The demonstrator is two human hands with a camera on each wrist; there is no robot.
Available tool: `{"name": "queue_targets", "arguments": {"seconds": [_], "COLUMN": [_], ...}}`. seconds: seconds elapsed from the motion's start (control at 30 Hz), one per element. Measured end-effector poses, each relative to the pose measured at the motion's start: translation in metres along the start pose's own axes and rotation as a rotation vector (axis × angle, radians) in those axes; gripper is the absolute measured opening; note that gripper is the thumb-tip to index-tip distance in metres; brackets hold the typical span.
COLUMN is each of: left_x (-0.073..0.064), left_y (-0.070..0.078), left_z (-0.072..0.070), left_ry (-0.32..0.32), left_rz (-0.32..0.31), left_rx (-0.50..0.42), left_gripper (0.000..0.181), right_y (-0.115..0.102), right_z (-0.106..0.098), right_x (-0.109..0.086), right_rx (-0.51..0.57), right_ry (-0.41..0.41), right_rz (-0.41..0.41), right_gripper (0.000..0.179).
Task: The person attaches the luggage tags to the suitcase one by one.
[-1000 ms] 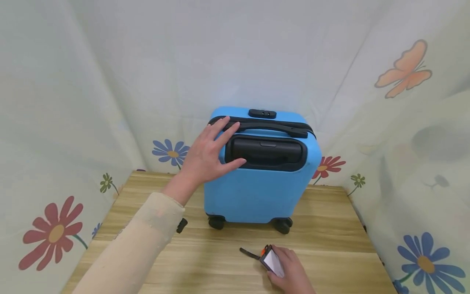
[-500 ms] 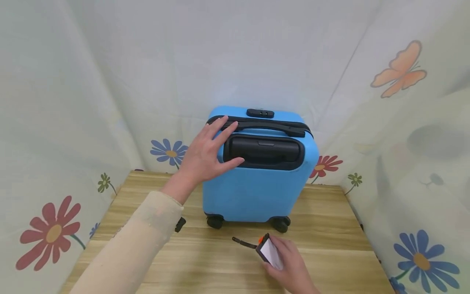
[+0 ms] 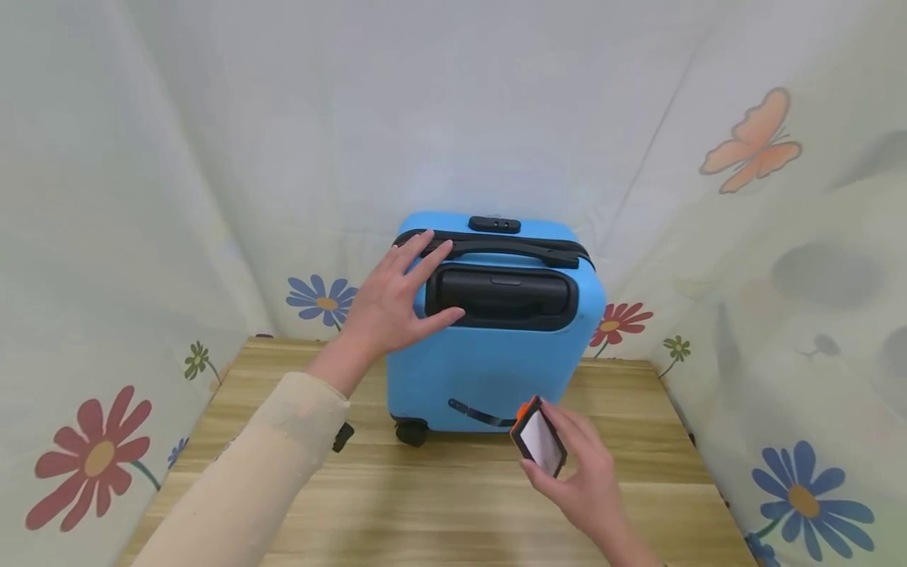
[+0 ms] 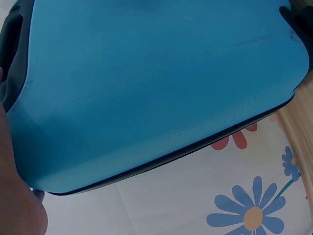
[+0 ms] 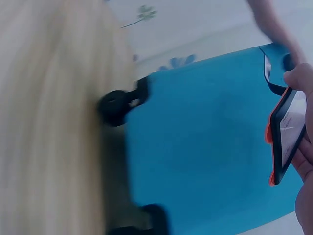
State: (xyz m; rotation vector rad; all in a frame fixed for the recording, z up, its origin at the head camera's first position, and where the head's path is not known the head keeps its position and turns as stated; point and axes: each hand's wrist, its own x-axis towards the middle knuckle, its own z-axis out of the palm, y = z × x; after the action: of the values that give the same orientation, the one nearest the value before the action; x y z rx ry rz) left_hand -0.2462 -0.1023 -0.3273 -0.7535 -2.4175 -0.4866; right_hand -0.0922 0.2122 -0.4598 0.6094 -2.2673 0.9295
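Note:
A blue suitcase (image 3: pixel 468 370) stands upright on its wheels, with a black carry handle (image 3: pixel 524 250) along its top edge. My left hand (image 3: pixel 388 305) rests on the suitcase's upper left corner, fingers spread beside the handle's left end. In front of the suitcase's lower right, my right hand (image 3: pixel 588 476) pinches a luggage tag (image 3: pixel 542 446) by its edges. Black and orange frame the tag's white card, and its loose black strap (image 3: pixel 482 415) sticks out to the left. The right wrist view shows the tag (image 5: pixel 289 134) held above the table, near the suitcase's blue side (image 5: pixel 200 142).
The suitcase is on a wood-grain table (image 3: pixel 439 512). Under the left forearm's edge lies a small black piece (image 3: pixel 343 437), partly covered. Flower-printed curtain (image 3: pixel 234 157) encloses the back and sides. A black combination lock (image 3: pixel 494 224) sits on the suitcase top.
My right hand has raised the luggage tag and brought it forward toward the suitcase, the strap now in front of its lower face. The left hand keeps its place on the corner.

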Motion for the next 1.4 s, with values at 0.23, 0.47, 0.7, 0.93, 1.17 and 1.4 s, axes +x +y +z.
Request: {"name": "queue_targets", "arguments": {"seconds": [0.23, 0.47, 0.7, 0.93, 1.17, 1.4], "left_x": [-0.001, -0.001, 0.0, -0.007, -0.022, -0.023], "left_y": [0.0, 0.0, 0.002, 0.009, 0.029, 0.048], "left_z": [0.001, 0.001, -0.007, -0.014, -0.025, -0.032], "left_ry": [0.009, 0.005, -0.071, -0.055, 0.032, 0.142], "left_rz": [-0.001, 0.002, -0.035, -0.043, -0.077, -0.101], "left_rx": [-0.017, -0.016, -0.037, -0.066, -0.172, -0.326], "left_gripper": [0.093, 0.093, 0.094, 0.095, 0.087, 0.074], "right_y": [-0.01, -0.014, -0.015, -0.019, -0.023, -0.023], "right_z": [-0.021, -0.028, -0.026, -0.021, -0.016, -0.009], "right_x": [0.034, 0.064, 0.085, 0.097, 0.104, 0.111], "right_rx": [0.054, 0.119, 0.126, 0.14, 0.132, 0.153], "right_ry": [0.105, 0.196, 0.212, 0.256, 0.298, 0.325], "right_rz": [-0.048, -0.11, -0.08, -0.096, -0.089, -0.088], "right_gripper": [0.073, 0.076, 0.075, 0.075, 0.079, 0.079]}}
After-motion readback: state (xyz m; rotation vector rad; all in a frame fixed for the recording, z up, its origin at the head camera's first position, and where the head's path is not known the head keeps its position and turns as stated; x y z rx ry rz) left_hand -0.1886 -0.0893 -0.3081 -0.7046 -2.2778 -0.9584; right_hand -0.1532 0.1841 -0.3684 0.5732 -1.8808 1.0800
